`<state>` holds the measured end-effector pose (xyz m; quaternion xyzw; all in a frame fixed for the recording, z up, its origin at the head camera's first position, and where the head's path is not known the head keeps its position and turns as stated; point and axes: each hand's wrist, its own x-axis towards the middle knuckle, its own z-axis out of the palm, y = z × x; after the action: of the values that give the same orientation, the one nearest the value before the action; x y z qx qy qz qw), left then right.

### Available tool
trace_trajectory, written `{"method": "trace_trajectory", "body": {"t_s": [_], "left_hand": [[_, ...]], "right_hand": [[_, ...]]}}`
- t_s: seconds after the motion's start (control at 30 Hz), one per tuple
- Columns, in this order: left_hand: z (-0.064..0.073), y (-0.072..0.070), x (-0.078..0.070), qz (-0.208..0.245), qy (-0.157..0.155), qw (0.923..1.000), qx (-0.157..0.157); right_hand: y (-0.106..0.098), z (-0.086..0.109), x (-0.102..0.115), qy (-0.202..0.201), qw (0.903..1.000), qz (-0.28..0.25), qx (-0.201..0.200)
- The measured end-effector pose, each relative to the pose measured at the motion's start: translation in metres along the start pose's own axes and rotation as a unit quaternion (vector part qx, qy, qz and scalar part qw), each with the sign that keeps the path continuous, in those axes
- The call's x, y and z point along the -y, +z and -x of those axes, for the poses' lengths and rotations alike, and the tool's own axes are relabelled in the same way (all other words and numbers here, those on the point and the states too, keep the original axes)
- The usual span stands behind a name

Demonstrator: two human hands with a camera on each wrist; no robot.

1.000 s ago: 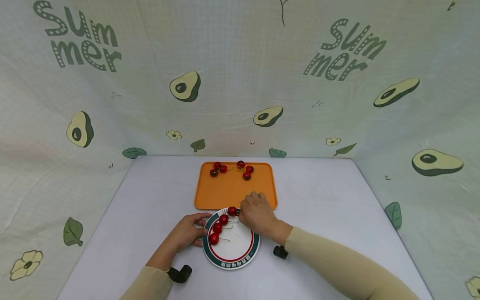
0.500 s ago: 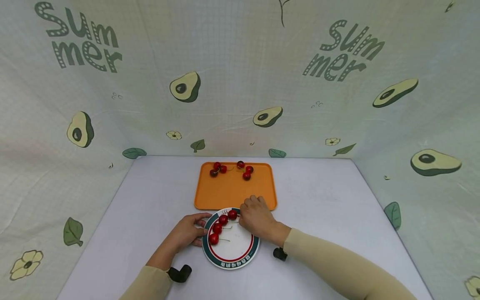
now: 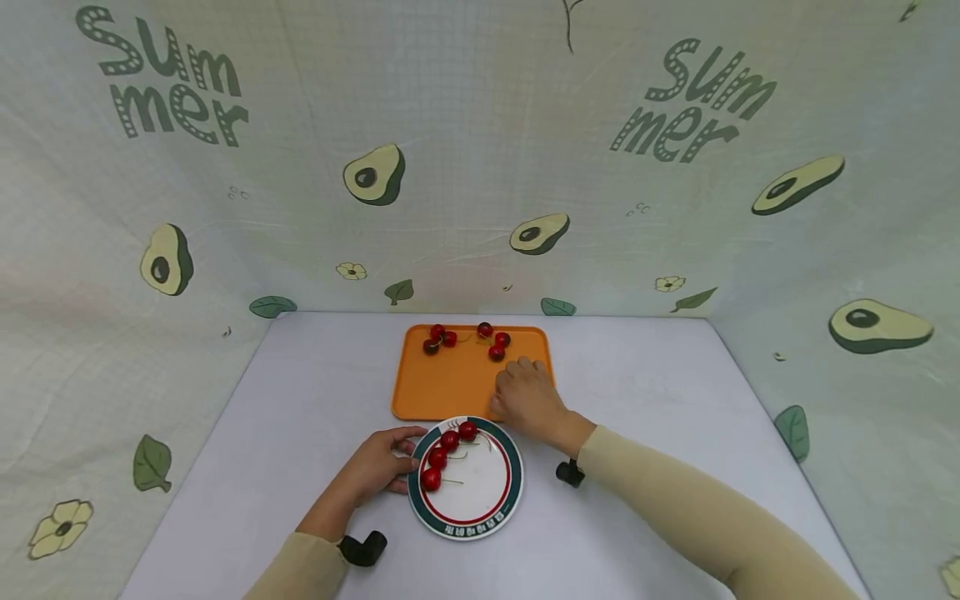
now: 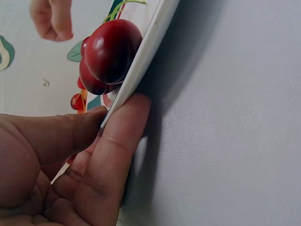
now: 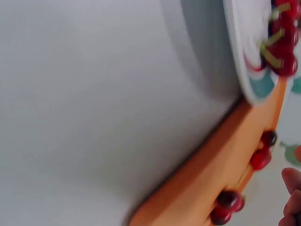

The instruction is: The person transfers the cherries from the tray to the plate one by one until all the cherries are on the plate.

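Note:
My left hand (image 3: 375,465) pinches the left rim of a round white plate (image 3: 480,487) with a green band and red ring. In the left wrist view, thumb and fingers grip the plate's edge (image 4: 157,42). Several red cherries (image 3: 438,457) with stems lie in a curved row along the plate's left and upper side. My right hand (image 3: 528,400) hovers beyond the plate, over the lower right of an orange tray (image 3: 442,387). Its fingers hang loosely curled, with nothing visible in them; in the right wrist view only fingertips (image 5: 292,202) show.
Two clusters of cherries lie at the tray's far side, one on the left (image 3: 437,340) and one on the right (image 3: 497,353). The tray stands just behind the plate on a white table (image 3: 637,383). A printed cloth (image 3: 450,108) rises behind the table.
The right hand has set a cherry down at the upper end of the row, let go, and moved away toward the tray. The left hand keeps its grip on the plate.

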<state>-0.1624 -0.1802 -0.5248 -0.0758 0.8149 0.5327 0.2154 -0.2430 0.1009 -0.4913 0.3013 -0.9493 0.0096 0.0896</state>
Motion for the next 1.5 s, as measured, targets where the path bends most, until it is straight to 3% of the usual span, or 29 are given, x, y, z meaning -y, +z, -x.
{"method": "trace_trajectory", "body": {"t_s": [0.17,0.3,0.57,0.77,1.0,1.3,1.5], "left_hand": [[-0.003,-0.001,0.003,0.000,0.003,1.0000,-0.004],[-0.003,-0.001,0.005,0.008,0.005,1.0000,-0.001],[-0.003,-0.002,0.004,0.012,0.011,0.9998,0.014],[-0.003,-0.002,0.004,0.014,0.009,0.9996,0.022],[-0.003,-0.004,0.006,0.012,0.005,0.9997,0.019],[-0.002,-0.005,0.003,0.002,0.008,0.9997,0.022],[-0.003,-0.003,0.003,-0.001,0.004,0.9998,0.019]], "right_hand": [[0.006,-0.030,-0.029,0.027,0.9991,0.026,0.021],[0.013,-0.053,-0.042,0.042,0.9982,0.015,0.040],[0.023,-0.093,-0.047,0.039,0.9960,0.018,0.078],[0.030,-0.107,-0.046,0.054,0.9926,0.019,0.107],[0.037,-0.106,-0.047,0.036,0.9902,0.036,0.130],[0.028,-0.076,-0.060,-0.015,0.9926,0.019,0.119],[0.026,-0.054,-0.074,-0.013,0.9917,0.015,0.127]]}}
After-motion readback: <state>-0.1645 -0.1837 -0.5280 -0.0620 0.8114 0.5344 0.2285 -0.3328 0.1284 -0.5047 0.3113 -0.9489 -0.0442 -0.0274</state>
